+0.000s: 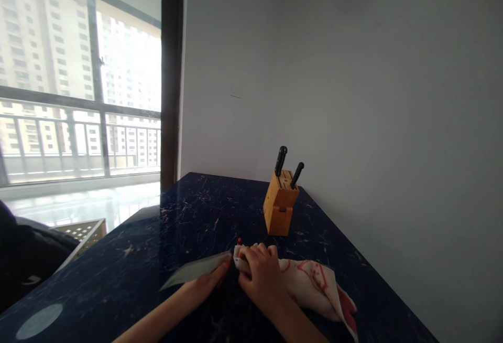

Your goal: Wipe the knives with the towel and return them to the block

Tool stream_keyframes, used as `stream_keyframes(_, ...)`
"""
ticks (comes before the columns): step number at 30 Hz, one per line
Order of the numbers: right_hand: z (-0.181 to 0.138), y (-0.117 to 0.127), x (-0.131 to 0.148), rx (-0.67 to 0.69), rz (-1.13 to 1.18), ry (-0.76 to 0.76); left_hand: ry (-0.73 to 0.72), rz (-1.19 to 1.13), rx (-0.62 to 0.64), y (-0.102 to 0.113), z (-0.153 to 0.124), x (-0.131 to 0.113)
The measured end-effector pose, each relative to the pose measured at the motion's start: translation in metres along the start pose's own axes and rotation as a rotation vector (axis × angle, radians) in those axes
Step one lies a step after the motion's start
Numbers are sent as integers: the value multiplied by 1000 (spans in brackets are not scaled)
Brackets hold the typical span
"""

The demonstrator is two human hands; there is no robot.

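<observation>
Knife [194, 275] lies flat on bench [157, 227], blade pointing left. Left hand [214, 280] seems clenched on handle. Right hand [261, 272] grasps red-and-white cloth [314, 282] against blade. Looks like wiping step. Next move needs slow rub, fingers away from sharp edge. Knife block [280, 204] behind.

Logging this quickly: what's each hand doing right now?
Left hand: on the knife; grip cannot be told.
Right hand: closed on the cloth.
</observation>
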State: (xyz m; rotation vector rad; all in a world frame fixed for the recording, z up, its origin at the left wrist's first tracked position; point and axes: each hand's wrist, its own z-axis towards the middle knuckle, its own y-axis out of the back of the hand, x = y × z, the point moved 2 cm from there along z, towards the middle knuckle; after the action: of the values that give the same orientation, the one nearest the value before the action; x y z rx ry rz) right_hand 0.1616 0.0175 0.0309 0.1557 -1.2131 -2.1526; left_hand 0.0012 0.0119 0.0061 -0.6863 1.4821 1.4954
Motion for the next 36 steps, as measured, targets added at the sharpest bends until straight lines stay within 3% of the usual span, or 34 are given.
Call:
stream_keyframes(4,1,-1,-14,-34,-18,-100,35,20,-1,3,0,3)
stream_keyframes(10,-3,2,3,30,79,43,-14,5,-5,0,4,10)
stream_keyframes(13,-1,4,6,41,79,42,28,-42,-12,0,3,7)
stream_keyframes(24,5,-6,-48,16,-247,-130,159,-75,-34,-1,5,18)
stream_keyframes(28,4,-1,-51,-30,-317,-174,168,-144,-81,1,5,15)
stream_keyframes(33,2,5,-25,-55,-119,23,203,-331,-163,7,0,2)
stream_keyframes(36,0,2,-11,-25,-51,114,164,-468,-134,8,2,2)
